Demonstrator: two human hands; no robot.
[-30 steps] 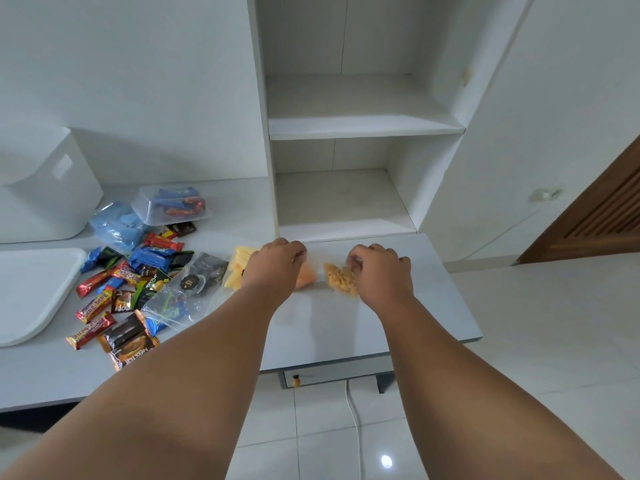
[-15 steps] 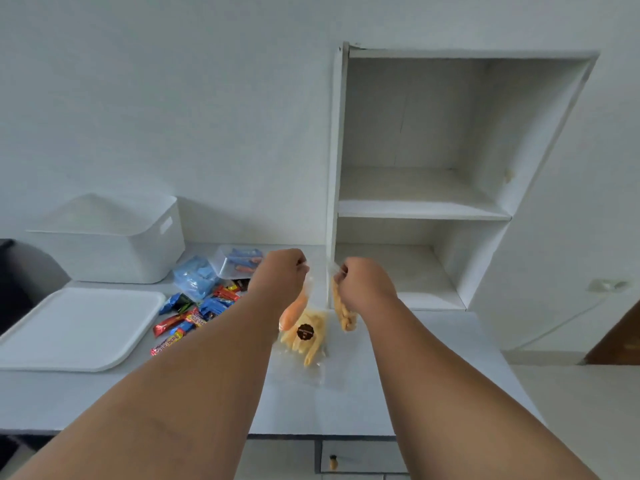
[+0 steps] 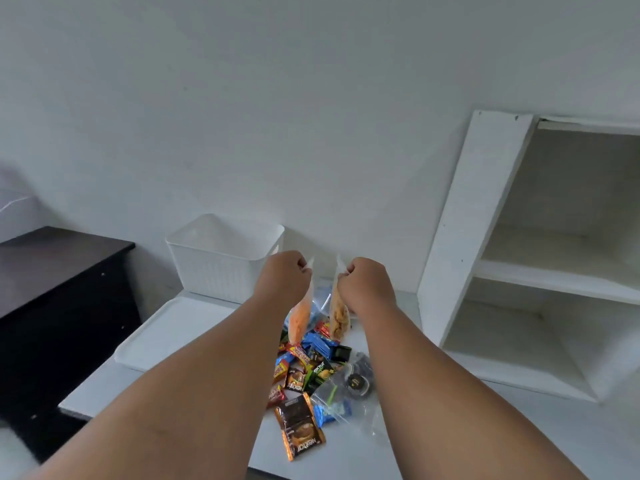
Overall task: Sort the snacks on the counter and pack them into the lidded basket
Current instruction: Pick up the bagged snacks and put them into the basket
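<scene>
Above counter – left hand (image 3: 282,278) pinches orange snack bag (image 3: 300,320), right hand (image 3: 365,283) pinches yellow one (image 3: 338,315)

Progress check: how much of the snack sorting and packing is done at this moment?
Done: lid is off, lying beside the open basket; no snacks show inside. In hand: left hand grips an orange snack bag, right hand a yellow snack bag, both lifted over the pile. Left: that pile on the counter, then closing the lid.
</scene>
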